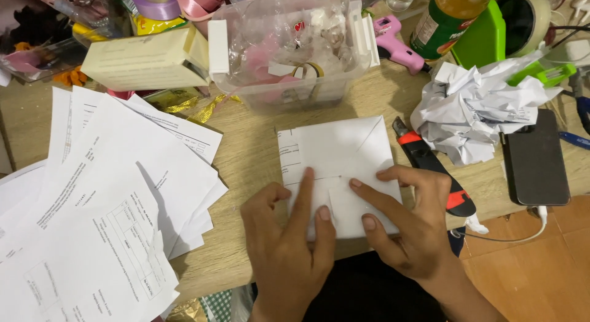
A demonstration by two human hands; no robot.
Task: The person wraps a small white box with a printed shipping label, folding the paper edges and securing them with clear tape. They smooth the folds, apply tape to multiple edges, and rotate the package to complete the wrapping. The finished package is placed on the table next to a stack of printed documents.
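Note:
A white folded sheet of paper [335,153] lies square on the wooden table [249,156] in front of me. My left hand [286,239] rests on its lower left part, with the forefinger stretched along a fold. My right hand [409,220] lies flat on the lower right part, its fingers spread and pressing a small folded flap down. Both hands are apart at the fingers and grip nothing.
A pile of printed sheets [104,199] covers the left. A clear plastic box [289,48] stands behind the paper. To the right lie a black and red utility knife [433,165], crumpled paper [476,110], a dark phone [534,162] and a pink glue gun [396,42].

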